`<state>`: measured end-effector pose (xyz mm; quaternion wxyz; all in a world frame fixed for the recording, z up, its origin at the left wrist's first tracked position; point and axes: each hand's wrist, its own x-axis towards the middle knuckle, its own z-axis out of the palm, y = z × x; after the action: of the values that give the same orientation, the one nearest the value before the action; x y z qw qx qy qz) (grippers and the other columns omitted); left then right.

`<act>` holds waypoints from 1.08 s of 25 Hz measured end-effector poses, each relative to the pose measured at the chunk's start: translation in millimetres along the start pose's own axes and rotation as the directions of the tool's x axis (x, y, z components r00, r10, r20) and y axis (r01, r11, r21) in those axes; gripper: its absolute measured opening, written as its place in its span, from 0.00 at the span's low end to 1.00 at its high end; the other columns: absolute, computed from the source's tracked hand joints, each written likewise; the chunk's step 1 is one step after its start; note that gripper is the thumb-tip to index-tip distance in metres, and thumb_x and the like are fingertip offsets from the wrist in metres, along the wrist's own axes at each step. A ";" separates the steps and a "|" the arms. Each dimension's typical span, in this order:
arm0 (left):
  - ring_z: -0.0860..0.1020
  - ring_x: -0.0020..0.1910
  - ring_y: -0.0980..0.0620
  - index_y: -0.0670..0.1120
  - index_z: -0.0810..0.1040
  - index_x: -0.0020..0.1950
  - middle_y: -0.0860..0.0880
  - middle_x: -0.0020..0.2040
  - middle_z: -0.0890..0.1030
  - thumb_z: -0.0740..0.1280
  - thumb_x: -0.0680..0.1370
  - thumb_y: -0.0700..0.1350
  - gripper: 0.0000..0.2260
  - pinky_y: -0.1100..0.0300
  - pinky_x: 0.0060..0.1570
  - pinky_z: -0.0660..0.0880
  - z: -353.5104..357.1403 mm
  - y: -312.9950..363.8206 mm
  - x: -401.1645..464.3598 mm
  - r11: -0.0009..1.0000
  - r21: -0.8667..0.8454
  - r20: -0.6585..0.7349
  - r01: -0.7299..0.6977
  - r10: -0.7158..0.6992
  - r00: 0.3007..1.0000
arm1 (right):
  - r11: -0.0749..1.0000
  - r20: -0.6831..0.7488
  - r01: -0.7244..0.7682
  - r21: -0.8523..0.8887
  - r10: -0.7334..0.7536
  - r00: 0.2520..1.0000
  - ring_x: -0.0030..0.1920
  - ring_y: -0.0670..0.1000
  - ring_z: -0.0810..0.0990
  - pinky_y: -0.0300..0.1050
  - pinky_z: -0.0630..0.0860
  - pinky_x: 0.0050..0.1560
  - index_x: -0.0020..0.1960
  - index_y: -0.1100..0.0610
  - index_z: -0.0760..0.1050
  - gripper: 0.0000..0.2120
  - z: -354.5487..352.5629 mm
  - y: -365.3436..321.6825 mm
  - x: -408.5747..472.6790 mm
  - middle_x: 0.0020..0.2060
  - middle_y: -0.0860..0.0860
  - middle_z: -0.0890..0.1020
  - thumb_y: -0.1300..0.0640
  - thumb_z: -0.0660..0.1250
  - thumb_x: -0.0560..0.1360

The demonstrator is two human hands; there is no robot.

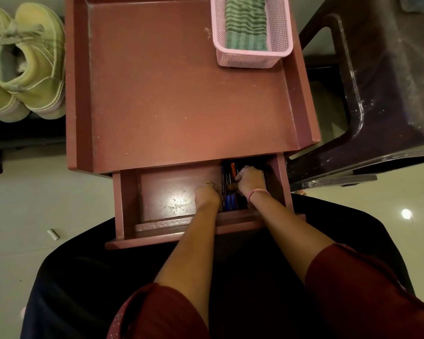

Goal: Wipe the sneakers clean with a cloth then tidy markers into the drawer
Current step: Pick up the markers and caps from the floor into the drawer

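Both hands are down in the open drawer (130,192): the right hand (250,181) is curled around the markers (229,192) lying along the drawer's right side, while the left hand (207,195) rests beside them, its fingers hidden, so I cannot tell its grip. To finish well, lay the markers parallel and flat, clear of the drawer's rim. The sneakers (22,62) sit left of the table (169,94), the cloth (245,23) in a pink basket (249,58).
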<state>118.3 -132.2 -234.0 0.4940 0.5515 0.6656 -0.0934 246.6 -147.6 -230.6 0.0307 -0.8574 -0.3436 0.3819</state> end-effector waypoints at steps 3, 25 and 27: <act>0.79 0.59 0.44 0.40 0.79 0.61 0.41 0.59 0.81 0.64 0.76 0.33 0.14 0.55 0.61 0.75 1.7 -2.2 -2.6 0.997 -0.071 0.062 -0.038 0.043 0.997 | 0.991 0.023 -0.064 0.114 0.062 0.998 0.47 0.54 0.83 0.50 0.80 0.51 0.43 0.58 0.80 0.04 -5.4 1.9 -1.9 0.47 0.57 0.83 0.65 0.69 0.73; 0.78 0.59 0.44 0.42 0.81 0.54 0.43 0.56 0.81 0.67 0.76 0.39 0.07 0.53 0.62 0.73 -96.8 -27.1 -77.9 0.961 -0.182 0.000 -0.207 0.211 0.978 | 0.987 -0.016 0.134 0.093 -0.133 0.991 0.31 0.51 0.73 0.36 0.65 0.32 0.27 0.56 0.73 0.13 -43.4 -52.5 -127.3 0.28 0.51 0.75 0.64 0.62 0.69; 0.78 0.60 0.43 0.42 0.79 0.58 0.43 0.59 0.80 0.67 0.77 0.40 0.11 0.50 0.63 0.73 -122.7 -38.5 -97.5 0.953 -0.222 -0.041 -0.204 0.200 0.979 | 0.979 -0.022 0.173 0.105 -0.172 0.985 0.31 0.49 0.73 0.36 0.66 0.37 0.25 0.54 0.71 0.15 -47.5 -66.3 -152.6 0.27 0.46 0.74 0.65 0.64 0.68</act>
<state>9.0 -127.1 -115.4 0.5541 0.5578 0.6167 0.0387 169.2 -180.6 -79.5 0.1116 -0.8239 -0.3957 0.3901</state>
